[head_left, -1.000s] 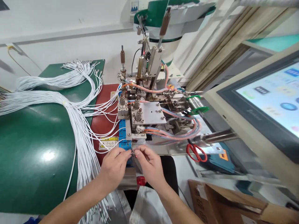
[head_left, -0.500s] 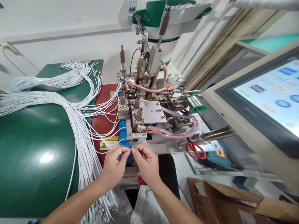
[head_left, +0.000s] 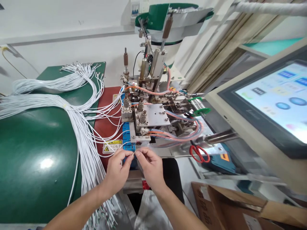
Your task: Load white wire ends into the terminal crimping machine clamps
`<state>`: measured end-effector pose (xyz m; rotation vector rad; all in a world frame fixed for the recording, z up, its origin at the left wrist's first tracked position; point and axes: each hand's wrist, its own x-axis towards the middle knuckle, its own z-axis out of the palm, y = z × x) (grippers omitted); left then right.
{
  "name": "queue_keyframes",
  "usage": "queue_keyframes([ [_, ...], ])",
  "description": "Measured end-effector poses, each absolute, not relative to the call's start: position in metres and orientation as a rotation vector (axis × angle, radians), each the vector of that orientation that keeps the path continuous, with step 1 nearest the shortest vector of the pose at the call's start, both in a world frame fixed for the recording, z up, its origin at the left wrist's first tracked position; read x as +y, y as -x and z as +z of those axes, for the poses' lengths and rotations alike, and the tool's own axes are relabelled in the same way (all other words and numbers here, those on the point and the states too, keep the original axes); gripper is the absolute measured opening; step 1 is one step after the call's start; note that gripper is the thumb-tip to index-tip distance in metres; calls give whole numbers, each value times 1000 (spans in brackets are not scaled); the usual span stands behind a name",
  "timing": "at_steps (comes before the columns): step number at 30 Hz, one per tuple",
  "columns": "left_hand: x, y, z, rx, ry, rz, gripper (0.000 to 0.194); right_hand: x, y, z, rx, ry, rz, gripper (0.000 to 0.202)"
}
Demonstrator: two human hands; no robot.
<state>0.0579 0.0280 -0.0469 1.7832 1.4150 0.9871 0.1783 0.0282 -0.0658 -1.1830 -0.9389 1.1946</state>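
Note:
At the near end of a row of blue cable holders, my two hands meet fingertip to fingertip. My left hand is closed in a pinch on the end of a white cable that runs in from the bundle on the left. Thumb and forefinger of my right hand pinch the thin wire tip at the same spot; the fingers mostly hide it. Other white cables lead into the blue holders just beyond, beside a metal machine.
A thick bundle of white cables drapes over the green table and hangs off its edge. To the right are red-handled scissors, a touch screen on an arm, and a cardboard box. A warning label is on the red plate.
The view has shifted slightly, so the screen and scissors appear a little further left. Both hands keep their pinch at nearly the same place, with only slight finger movement.

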Motion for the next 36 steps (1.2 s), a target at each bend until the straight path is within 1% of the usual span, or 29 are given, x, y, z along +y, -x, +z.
queue_keyframes([
  [5,27,-58,-45,1438,-1802,1020,11,24,-172,-64,-938,1212,1164,14],
  [9,26,-57,-45,1394,-1813,1030,11,25,-174,-64,-1193,1206,950,10],
  [12,26,-53,-44,1357,-1833,995,12,29,-184,-59,-1400,1200,862,10],
  [15,29,-45,-38,1295,-1898,854,15,35,-199,-47,-1604,1189,859,12],
  [18,30,-39,-31,1175,-2037,570,19,38,-209,-38,-1938,1144,939,12],
  [20,30,-38,-28,1186,-2099,435,22,37,-209,-38,-2029,1114,957,13],
  [22,28,-40,-30,1308,-2071,459,19,33,-203,-45,-1877,1174,941,13],
  [25,25,-47,-37,1478,-1954,664,13,24,-189,-60,-1450,1312,941,21],
  [27,23,-51,-43,1501,-1922,749,13,19,-181,-67,-1302,1337,939,21],
  [36,23,-49,-51,1440,-1912,805,14,21,-193,-71,-1316,1330,958,12],
])
